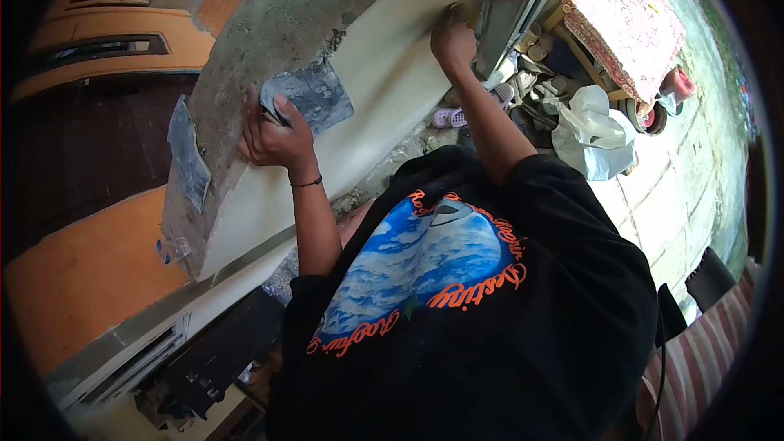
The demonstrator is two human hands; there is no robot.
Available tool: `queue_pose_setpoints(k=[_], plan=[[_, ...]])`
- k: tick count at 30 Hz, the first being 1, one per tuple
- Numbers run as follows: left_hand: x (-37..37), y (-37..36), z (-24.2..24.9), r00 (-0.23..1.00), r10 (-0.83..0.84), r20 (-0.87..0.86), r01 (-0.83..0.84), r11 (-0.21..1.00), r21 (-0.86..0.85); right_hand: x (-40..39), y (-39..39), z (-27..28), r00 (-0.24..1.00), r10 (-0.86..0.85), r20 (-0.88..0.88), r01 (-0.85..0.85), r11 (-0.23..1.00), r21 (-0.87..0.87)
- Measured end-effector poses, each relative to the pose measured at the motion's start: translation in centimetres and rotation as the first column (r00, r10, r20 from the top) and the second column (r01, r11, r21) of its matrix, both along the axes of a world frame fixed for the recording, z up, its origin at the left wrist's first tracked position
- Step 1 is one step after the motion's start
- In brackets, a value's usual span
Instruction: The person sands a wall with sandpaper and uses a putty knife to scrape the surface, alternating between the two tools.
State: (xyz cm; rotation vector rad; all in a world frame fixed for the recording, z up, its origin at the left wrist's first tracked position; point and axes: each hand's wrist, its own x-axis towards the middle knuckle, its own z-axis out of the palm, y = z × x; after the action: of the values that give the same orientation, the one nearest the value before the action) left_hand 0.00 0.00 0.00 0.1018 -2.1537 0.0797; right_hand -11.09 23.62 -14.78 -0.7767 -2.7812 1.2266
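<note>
My left hand grips the edge of a flat grey sheet with a mottled, whitish-smeared face, held against the top of a low wall. The thumb lies over the sheet and the fingers curl by its edge. My right hand is closed in a fist against the smooth cream face of the wall, close to a door frame. A small brownish thing shows at its fingers, too blurred to name. A second grey mottled piece lies on the rough concrete ledge.
A clear plastic cup stands at the ledge's end. Right of the door frame are lilac clogs, piled shoes, a white plastic bag and a table with a patterned cloth.
</note>
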Motion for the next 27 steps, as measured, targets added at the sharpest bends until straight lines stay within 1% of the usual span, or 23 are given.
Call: queue_pose_setpoints(k=[1,2,3,5,6,7,9,10,11,13,14,15,17,18,19,20,22,23,25,26,27], plan=[[0.2,0.0,0.0,1.000,0.016,0.013,-0.016,1.000,-0.016,-0.6,0.6,-2.0,1.000,-0.022,-0.001,0.022,1.000,-0.020],[0.5,0.0,0.0,0.999,0.031,0.025,-0.030,0.999,-0.033,-0.4,0.7,-2.9,0.999,-0.044,-0.001,0.044,0.998,-0.041],[-1.1,0.3,-0.2,0.998,0.027,-0.055,-0.028,0.999,-0.016,-2.9,1.0,-1.0,0.995,-0.048,-0.082,0.045,0.999,-0.030],[-1.4,0.4,-0.1,0.996,-0.011,-0.085,0.011,1.000,0.002,-1.3,-0.1,2.2,0.972,-0.064,-0.224,0.073,0.997,0.032],[-1.0,0.4,-0.1,0.997,-0.009,-0.073,0.009,1.000,0.004,-0.4,-0.6,3.2,0.991,-0.012,-0.131,0.021,0.998,0.066],[-0.7,0.5,0.1,0.999,0.010,-0.045,-0.010,1.000,0.001,-0.1,-0.2,2.8,0.993,-0.009,-0.119,0.018,0.997,0.070],[-0.3,0.3,0.1,0.999,0.030,-0.017,-0.030,1.000,-0.004,-0.7,0.8,0.9,0.994,-0.024,-0.102,0.023,1.000,-0.013],[0.0,0.0,-0.1,0.999,0.038,-0.006,-0.038,0.999,-0.021,-0.9,0.9,0.1,0.989,-0.028,-0.145,0.030,0.999,0.016],[0.1,-0.2,-0.2,0.999,0.042,0.003,-0.042,0.998,-0.040,-0.7,0.6,-0.9,0.990,-0.031,-0.137,0.033,0.999,0.011],[0.1,-0.3,-0.1,0.999,0.033,0.011,-0.032,0.999,-0.037,0.4,-0.7,1.2,0.986,-0.066,-0.154,0.055,0.996,-0.072],[0.3,-0.2,-0.1,0.999,0.037,0.019,-0.036,0.999,-0.024,1.5,-1.2,2.5,0.986,-0.037,-0.161,0.029,0.998,-0.055],[0.4,-0.1,-0.1,0.999,0.035,0.020,-0.034,0.999,-0.021,1.5,-0.8,2.3,0.986,-0.039,-0.160,0.031,0.998,-0.052],[0.4,-0.1,0.0,0.996,0.065,0.060,-0.064,0.998,-0.022,0.8,0.2,0.8,0.994,-0.055,-0.097,0.045,0.994,-0.097],[0.7,-0.2,-0.1,0.996,0.064,0.064,-0.063,0.998,-0.026,0.1,0.5,0.3,0.985,-0.126,-0.115,0.109,0.983,-0.148],[0.8,-0.2,-0.2,0.998,0.050,0.036,-0.049,0.998,-0.034,0.2,0.3,-0.5,0.985,-0.129,-0.113,0.112,0.982,-0.152],[0.4,-0.2,-0.1,1.000,0.029,0.002,-0.029,0.999,-0.043,0.0,0.1,-1.1,0.990,-0.087,-0.112,0.074,0.991,-0.113],[-0.2,0.0,0.1,1.000,0.027,-0.008,-0.027,0.999,-0.042,1.4,-1.0,2.0,0.993,0.003,-0.116,-0.006,1.000,-0.023],[0.3,0.0,0.0,0.999,0.042,0.001,-0.042,0.998,-0.037,1.7,-1.1,2.0,0.994,0.007,-0.108,-0.009,1.000,-0.021],[0.1,-0.2,-0.2,0.999,0.046,0.009,-0.046,0.998,-0.040,1.4,-0.9,2.0,0.995,-0.044,-0.088,0.043,0.999,-0.014],[0.4,-0.5,-0.3,0.998,0.049,0.026,-0.047,0.997,-0.053,0.7,-0.3,0.0,0.993,-0.063,-0.096,0.061,0.998,-0.023],[0.6,-0.4,-0.3,0.998,0.051,0.028,-0.050,0.997,-0.056,0.6,-0.1,-0.4,0.994,-0.060,-0.094,0.058,0.998,-0.025]])
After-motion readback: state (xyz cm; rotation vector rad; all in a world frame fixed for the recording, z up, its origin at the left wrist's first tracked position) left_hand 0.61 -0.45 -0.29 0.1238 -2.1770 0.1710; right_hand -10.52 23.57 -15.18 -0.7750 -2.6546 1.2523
